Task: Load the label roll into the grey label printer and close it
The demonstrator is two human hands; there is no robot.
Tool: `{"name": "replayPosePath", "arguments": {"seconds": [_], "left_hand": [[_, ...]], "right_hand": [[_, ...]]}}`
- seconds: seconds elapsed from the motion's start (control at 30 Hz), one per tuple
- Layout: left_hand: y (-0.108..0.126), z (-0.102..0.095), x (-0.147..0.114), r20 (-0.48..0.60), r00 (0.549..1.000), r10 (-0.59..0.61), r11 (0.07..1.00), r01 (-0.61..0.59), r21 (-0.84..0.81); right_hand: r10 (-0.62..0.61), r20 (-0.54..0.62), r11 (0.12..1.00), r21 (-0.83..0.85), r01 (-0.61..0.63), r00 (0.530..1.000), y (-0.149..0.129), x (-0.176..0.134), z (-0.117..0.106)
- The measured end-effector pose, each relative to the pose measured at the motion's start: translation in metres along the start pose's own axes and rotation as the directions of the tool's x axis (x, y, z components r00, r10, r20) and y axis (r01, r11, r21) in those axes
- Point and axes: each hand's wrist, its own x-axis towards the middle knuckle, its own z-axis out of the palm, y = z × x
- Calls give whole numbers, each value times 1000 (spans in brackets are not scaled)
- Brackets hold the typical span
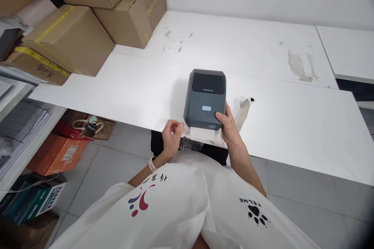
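Observation:
A dark grey label printer point(204, 103) stands near the front edge of the white table. It has a black window on top, a light button and a white label strip point(202, 134) sticking out of its front. My right hand point(229, 125) grips the printer's front right corner, thumb on the top and fingers along the side. Just off the front left corner, my left hand point(172, 136) is closed with curled fingers, and nothing shows in it. To the right of the printer lies a small paper roll point(244, 103), its loose strip trailing toward the table edge.
Cardboard boxes point(73, 39) are stacked at the back left of the white table point(277, 124). Bare patches mark its surface. A shelf point(29, 140) stands at the left, with an orange box point(58, 155) and a green box point(41, 198) on the floor beside it.

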Motion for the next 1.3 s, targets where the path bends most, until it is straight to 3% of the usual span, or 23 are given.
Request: {"name": "replayPosePath", "arguments": {"seconds": [0.07,0.13,0.2,0.23,0.37,0.5,0.67,0.77,0.87,0.97,1.1,1.3], "left_hand": [[2,-2,-11,159,980,-117,992,122,-20],[8,-1,-11,384,893,-236,958,280,-65],[14,1,-6,498,819,-285,918,383,-103],[16,1,-4,515,808,-287,911,396,-114],[18,-3,2,511,830,-222,955,292,-60],[13,-19,7,516,844,-150,987,157,30],[12,-31,22,237,971,27,1000,-22,-20],[13,-24,28,132,984,117,993,-118,-1],[14,-11,27,212,966,148,988,-153,4],[14,0,22,307,946,100,995,-105,0],[8,8,19,313,948,61,998,-55,-30],[3,11,21,299,945,131,990,-141,14]], "right_hand": [[-18,-23,1000,-19,18,1000,2,1,0],[-20,-36,1000,-24,19,999,3,1,-1],[-4,-36,1000,-7,4,999,3,1,-1],[8,-37,1000,7,-8,999,3,1,-1],[36,-93,999,28,-34,995,-3,1,1],[-77,-193,988,-148,49,978,-19,6,9],[-134,-165,958,-275,85,977,-31,15,20],[-139,-172,958,-271,89,975,-30,18,22],[-154,-174,958,-265,104,973,-25,19,21],[-159,-195,958,-269,103,968,-18,14,16],[-112,-170,983,-160,85,979,-9,0,7],[-124,-228,992,-63,112,966,3,-10,8]]}}
